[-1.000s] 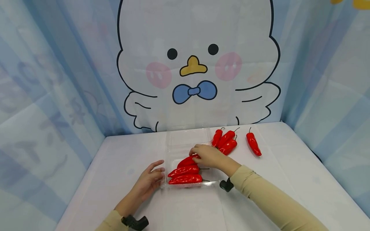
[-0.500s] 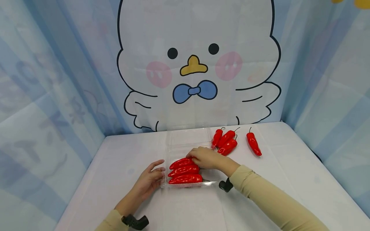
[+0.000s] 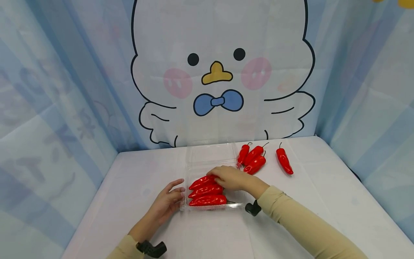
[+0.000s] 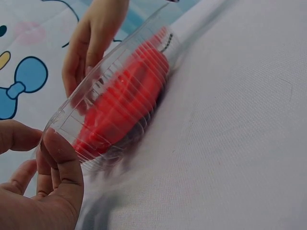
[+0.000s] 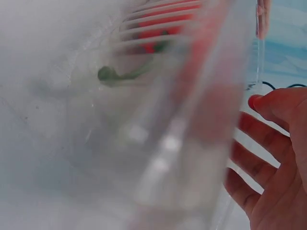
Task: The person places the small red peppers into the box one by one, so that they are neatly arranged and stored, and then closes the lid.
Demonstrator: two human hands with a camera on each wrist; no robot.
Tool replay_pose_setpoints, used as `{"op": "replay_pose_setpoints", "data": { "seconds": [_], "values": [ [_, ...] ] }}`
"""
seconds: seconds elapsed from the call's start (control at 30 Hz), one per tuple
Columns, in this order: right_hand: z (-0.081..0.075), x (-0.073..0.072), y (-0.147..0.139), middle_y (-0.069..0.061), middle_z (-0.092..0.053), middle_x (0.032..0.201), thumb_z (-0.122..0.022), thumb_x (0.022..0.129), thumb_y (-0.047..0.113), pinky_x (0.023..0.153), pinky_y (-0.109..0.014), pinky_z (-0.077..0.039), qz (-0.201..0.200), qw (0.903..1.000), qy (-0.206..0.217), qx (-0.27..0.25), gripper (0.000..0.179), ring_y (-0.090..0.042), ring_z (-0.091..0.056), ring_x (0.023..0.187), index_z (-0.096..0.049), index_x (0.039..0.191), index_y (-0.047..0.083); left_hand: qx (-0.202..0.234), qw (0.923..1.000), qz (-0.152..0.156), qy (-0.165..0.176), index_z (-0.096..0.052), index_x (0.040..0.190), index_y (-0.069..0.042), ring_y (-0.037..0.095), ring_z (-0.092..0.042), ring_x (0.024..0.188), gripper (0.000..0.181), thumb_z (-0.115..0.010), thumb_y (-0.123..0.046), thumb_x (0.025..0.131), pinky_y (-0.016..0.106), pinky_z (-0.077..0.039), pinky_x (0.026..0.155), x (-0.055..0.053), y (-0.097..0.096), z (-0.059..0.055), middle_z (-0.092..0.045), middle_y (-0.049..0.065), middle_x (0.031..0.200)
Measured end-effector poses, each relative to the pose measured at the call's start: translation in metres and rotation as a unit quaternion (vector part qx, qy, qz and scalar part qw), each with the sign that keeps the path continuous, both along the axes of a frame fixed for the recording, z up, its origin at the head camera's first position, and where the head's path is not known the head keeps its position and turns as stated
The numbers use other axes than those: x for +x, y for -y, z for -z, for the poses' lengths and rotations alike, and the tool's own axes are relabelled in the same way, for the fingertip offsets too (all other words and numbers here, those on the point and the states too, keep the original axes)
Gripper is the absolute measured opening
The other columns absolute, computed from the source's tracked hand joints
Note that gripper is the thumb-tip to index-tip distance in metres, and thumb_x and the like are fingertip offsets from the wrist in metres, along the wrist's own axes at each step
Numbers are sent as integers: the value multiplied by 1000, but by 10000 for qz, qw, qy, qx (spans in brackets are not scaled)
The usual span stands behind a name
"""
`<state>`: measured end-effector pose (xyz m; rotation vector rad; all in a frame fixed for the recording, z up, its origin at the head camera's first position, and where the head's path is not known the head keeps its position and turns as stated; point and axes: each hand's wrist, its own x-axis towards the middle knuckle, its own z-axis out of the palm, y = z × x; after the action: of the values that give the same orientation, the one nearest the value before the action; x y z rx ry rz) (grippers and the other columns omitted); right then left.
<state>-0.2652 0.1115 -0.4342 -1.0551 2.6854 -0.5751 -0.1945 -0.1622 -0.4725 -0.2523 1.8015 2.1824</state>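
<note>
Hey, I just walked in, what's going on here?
A person is handling red peppers at a clear plastic container that lies open. Three peppers show in it, side by side. The right hand is at the farthest of these; whether it grips it is hard to tell. The left hand has its fingers at the container's left side. Four more peppers lie on the table, three bunched together and one apart.

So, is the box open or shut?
The box is open: its lid lies back on the far side, and the right hand reaches inside.
</note>
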Motion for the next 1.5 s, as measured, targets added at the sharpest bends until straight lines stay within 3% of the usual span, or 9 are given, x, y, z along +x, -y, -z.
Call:
{"op": "replay_pose_setpoints", "data": {
  "seconds": [0.5, 0.8, 0.93, 1.27, 1.5],
  "values": [
    [-8, 0, -11, -6, -69, 132, -56, 103, 11, 108, -43, -51, 16, 9999, -4, -163, 34, -23, -64, 123, -64, 137, 10, -57, 10000, 7, -36, -42, 152, -11, 16, -61, 92, 61, -62, -4, 95, 23, -56, 78, -2, 0, 3, -61, 6, 115],
    [-11, -4, -24, -5, -67, 136, -63, 101, 15, 108, -45, -51, 264, 9995, -58, -174, 35, -25, -61, 129, -66, 136, 13, -17, 10000, -12, -60, -42, 152, -11, 17, -61, 93, 60, -62, -3, 96, 22, -56, 77, -1, -1, 2, -61, 6, 115],
    [-14, -7, -33, -5, -68, 134, -65, 101, 18, 106, -44, -53, 205, 9992, -289, -192, 33, -25, -63, 127, -67, 133, 13, -10, 10000, 47, -48, -41, 153, -10, 16, -60, 91, 60, -61, -3, 97, 22, -56, 77, 0, -1, 1, -60, 6, 115],
    [-15, -16, -59, -3, -70, 125, -69, 99, 23, 100, -40, -56, -82, 9906, -1363, 58, 30, -22, -67, 116, -71, 127, 14, -4, 10000, 31, -7, -42, 152, -12, 16, -59, 93, 59, -62, -4, 97, 22, -56, 77, -1, -1, 1, -60, 6, 116],
    [-14, -21, -81, -5, -71, 121, -68, 99, 26, 100, -43, -56, -35, 9854, -1679, 265, 29, -25, -67, 114, -73, 124, 13, -42, 10000, 53, -20, -42, 152, -11, 17, -59, 94, 59, -62, -4, 97, 22, -55, 76, -1, -1, 1, -61, 7, 117]
  ]
}}
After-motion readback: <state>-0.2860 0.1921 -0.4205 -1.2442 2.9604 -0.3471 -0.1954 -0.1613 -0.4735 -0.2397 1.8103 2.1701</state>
